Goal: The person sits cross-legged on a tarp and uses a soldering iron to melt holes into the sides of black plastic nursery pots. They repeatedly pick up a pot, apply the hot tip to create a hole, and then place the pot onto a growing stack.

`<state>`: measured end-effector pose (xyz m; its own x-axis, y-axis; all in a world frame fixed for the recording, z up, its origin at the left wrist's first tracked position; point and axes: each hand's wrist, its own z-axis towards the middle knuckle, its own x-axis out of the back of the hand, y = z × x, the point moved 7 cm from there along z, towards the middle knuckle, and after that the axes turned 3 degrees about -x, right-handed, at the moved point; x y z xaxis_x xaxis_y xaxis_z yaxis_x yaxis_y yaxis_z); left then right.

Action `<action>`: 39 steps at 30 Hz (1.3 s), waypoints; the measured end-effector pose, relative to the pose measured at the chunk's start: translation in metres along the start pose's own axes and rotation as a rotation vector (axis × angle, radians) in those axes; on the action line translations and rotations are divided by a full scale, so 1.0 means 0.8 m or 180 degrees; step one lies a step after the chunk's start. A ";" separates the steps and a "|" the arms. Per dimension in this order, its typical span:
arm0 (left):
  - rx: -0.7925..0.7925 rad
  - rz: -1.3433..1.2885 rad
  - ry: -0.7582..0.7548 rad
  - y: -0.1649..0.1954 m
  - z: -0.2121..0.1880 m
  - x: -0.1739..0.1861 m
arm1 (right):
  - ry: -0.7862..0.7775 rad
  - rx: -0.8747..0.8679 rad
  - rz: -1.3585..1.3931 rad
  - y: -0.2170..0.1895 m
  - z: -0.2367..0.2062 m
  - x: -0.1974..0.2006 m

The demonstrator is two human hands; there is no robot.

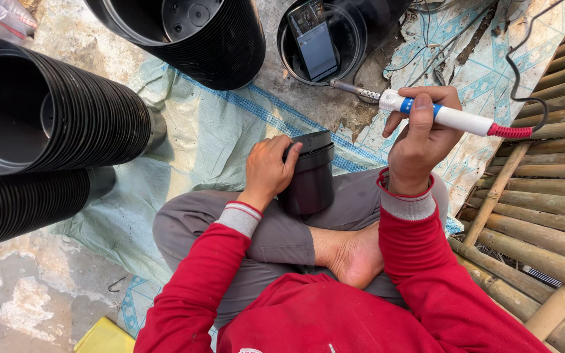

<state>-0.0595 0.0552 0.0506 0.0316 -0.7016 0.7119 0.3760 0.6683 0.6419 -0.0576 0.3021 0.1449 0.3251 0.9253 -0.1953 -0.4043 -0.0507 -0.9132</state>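
I sit cross-legged in a red sweater and grey trousers. My left hand (268, 168) grips a small black plastic pot (310, 175) that rests tilted on my lap. My right hand (421, 134) holds a white soldering iron (429, 112) with blue bands, a red cord collar and a metal tip pointing left, up and away from the pot. Its black cable (524, 49) runs off to the upper right.
Long stacks of nested black pots (67, 124) lie on their sides at left, another stack (197, 39) at top. A phone (315, 39) stands inside a black pot at top centre. A bamboo slat platform (544, 196) is at right. Woven sheets (191, 144) cover the ground.
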 end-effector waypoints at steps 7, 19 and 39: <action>0.0252 0.0030 0.0188 -0.015 0.010 0.004 | -0.0171 -0.0097 -0.0336 -0.002 -0.010 -0.005; 0.0699 -0.0091 0.0129 -0.065 0.037 -0.006 | -0.0637 -0.0126 -0.1305 0.034 -0.028 -0.047; 0.1033 -0.0423 -0.0162 -0.113 0.039 -0.012 | -0.0973 -0.0143 -0.1743 0.064 -0.037 -0.088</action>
<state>-0.1224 0.0092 -0.0058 -0.0470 -0.7798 0.6242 0.0594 0.6216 0.7811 -0.0762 0.2229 0.1011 0.2129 0.8869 0.4100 -0.2099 0.4513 -0.8673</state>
